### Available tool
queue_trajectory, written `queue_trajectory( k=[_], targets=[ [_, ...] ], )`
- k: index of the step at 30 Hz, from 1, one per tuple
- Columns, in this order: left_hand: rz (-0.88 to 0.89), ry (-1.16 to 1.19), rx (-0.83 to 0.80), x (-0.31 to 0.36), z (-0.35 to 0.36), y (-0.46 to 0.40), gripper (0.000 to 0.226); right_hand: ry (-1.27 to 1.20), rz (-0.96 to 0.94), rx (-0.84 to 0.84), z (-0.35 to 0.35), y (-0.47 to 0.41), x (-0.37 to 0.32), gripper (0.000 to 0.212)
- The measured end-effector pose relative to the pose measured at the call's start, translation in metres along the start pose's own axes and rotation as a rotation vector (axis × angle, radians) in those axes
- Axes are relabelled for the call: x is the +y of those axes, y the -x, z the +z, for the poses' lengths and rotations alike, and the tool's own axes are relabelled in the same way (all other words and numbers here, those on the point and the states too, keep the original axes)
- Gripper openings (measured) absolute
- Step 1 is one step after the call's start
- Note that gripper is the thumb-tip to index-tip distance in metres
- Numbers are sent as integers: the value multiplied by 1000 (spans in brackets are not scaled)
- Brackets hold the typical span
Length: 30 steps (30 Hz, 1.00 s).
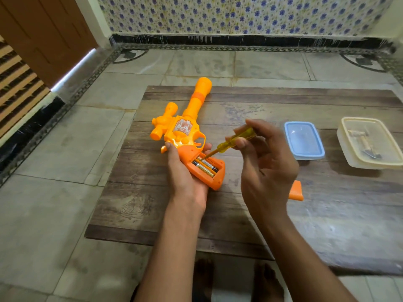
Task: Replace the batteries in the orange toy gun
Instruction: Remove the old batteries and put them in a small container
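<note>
The orange toy gun lies on the wooden table, barrel pointing away. My left hand grips its handle from below. The battery compartment in the handle is uncovered, with two batteries lying side by side inside. My right hand pinches a yellow-handled screwdriver, and its tip touches the upper end of the batteries. The orange battery cover lies on the table, partly hidden behind my right wrist.
A blue-rimmed plastic lid or shallow box sits right of my hands. Farther right stands a cream plastic box holding small tools. The table stands on a tiled floor; my feet show below its near edge.
</note>
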<state>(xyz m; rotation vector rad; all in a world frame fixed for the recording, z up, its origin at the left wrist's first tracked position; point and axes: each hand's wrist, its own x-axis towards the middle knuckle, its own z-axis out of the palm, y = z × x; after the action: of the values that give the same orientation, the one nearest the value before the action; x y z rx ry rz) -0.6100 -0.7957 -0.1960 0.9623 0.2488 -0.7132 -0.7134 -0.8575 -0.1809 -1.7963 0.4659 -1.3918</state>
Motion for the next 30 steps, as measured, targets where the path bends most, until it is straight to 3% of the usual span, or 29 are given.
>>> queue_trajectory(
  k=[8,30],
  targets=[
    [-33,25,-39,-7,-2,-1,79,204,-187,-9,6,2,-1,18],
    [-58,52,-3,-12,-6,-8,70,278,-212,79,9,4,-4,23]
  ],
)
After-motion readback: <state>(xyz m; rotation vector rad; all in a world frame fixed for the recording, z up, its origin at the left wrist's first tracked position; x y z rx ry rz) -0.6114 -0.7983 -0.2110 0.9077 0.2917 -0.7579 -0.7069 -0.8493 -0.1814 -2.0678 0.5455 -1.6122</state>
